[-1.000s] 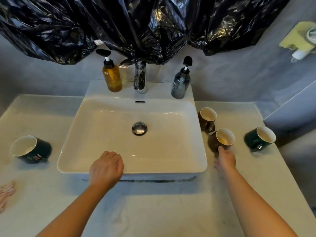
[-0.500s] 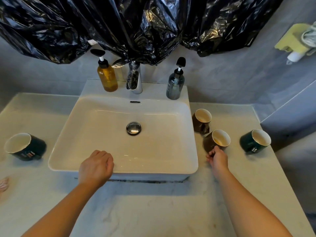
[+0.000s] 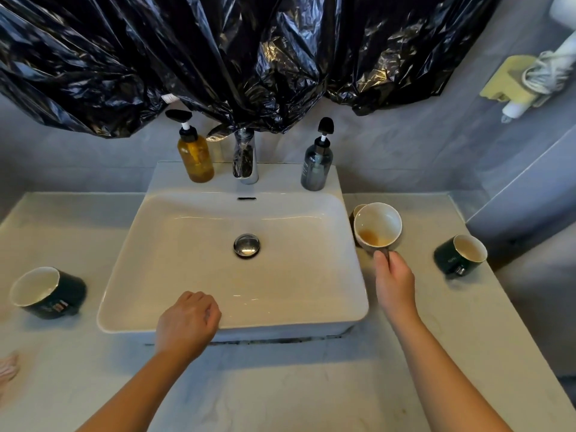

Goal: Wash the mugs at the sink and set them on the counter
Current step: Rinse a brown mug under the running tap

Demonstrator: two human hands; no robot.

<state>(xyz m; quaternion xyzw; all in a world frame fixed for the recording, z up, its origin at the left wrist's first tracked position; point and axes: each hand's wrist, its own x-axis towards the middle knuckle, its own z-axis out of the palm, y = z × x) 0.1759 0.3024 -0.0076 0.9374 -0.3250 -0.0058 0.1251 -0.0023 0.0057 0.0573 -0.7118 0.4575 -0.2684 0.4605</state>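
From the head camera, the step in hand looks like picking up the first mug for washing. The right hand [image 3: 394, 283] pinches the handle of a brown mug [image 3: 377, 227], thumb on top and fingers curled round it. The mug hangs over the right part of the table [image 3: 280, 385], just beside the right rim of the sink [image 3: 280, 321] and nearer the table's back edge than its front. It seems to be held clear of the surface, though the contact underneath cannot be seen. The mug is tilted rather than upright: its long axis leans so the mouth faces up and toward the table's front edge, showing a brownish stain in the bottom. Its handle points toward the front edge, into the hand. It partly hides a second brown mug [image 3: 357, 212] behind it. The left hand [image 3: 188, 322] lies loosely clenched on the sink's front rim and grasps nothing visible. No water runs from the faucet [image 3: 246, 160]. The next move probably calls for carrying the mug left over the rim into the basin, with the left hand reaching back to the faucet. One green mug [image 3: 458, 255] waits near the right edge, and another [image 3: 46, 293] near the left edge.
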